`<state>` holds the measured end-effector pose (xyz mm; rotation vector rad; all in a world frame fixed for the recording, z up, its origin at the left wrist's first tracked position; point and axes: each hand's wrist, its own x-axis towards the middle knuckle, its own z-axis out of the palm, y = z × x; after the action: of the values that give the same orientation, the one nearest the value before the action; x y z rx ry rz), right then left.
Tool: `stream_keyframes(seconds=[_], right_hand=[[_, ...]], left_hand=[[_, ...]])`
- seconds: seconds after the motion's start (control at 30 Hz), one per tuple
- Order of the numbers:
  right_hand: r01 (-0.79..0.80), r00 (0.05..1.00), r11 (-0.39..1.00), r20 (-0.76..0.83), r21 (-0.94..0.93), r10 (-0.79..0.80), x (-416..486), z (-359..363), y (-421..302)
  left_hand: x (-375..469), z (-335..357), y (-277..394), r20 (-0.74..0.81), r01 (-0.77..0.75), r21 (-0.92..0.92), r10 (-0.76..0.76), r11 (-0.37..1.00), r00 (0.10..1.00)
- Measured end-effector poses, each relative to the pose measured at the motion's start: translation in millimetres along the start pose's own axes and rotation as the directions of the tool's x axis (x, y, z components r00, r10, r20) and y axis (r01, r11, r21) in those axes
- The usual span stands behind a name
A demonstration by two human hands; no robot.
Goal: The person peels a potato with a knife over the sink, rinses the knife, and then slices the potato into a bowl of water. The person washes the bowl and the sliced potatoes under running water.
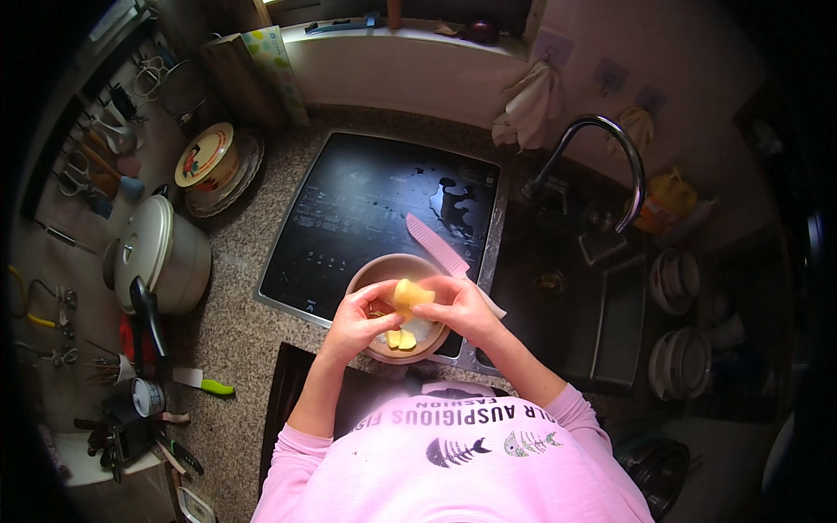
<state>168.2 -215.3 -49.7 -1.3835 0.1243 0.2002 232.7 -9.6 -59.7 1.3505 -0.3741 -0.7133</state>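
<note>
Over a round bowl (363,267), a pale yellow peeled piece of food (410,293), possibly ginger or potato, is held between both hands. My left hand (361,318) grips its left side with the fingertips, thumb below. My right hand (469,310) has its thumb and fingers on the right side. Cut yellow pieces (401,339) lie in the bowl, with something whitish beside them that I cannot make out. Just beyond my right hand, a pink knife (433,244) lies across the right part of a black glass cooktop (353,196), its handle partly hidden by the hand.
A sink (588,327) with a curved chrome faucet (605,121) is on the right. On the left stand a pressure cooker (167,255) and a lidded dish (208,157). A green-handled knife (203,381) lies on the granite counter (239,281). Water pools on the cooktop.
</note>
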Motion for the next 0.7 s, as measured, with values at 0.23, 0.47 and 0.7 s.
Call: stream_keyframes(seconds=[0.23, 0.47, 0.7], right_hand=[[-0.009, 0.995, 0.987, 0.096, -0.161, 0.024, 0, 0, -4], [-0.045, 0.993, 0.999, 0.109, 0.002, 0.045, 0, -1, -3], [0.087, 0.996, 0.992, -0.031, 0.093, -0.085, 0, 7, 18]], left_hand=[[-5, 1, -2, -0.086, -0.006, 0.1, 0.015, 0.995, 0.996], [-1, 6, -13, -0.135, -0.1, -0.085, 0.088, 0.991, 0.987], [1, 27, -18, -0.257, -0.027, -0.367, -0.074, 0.93, 0.964]])
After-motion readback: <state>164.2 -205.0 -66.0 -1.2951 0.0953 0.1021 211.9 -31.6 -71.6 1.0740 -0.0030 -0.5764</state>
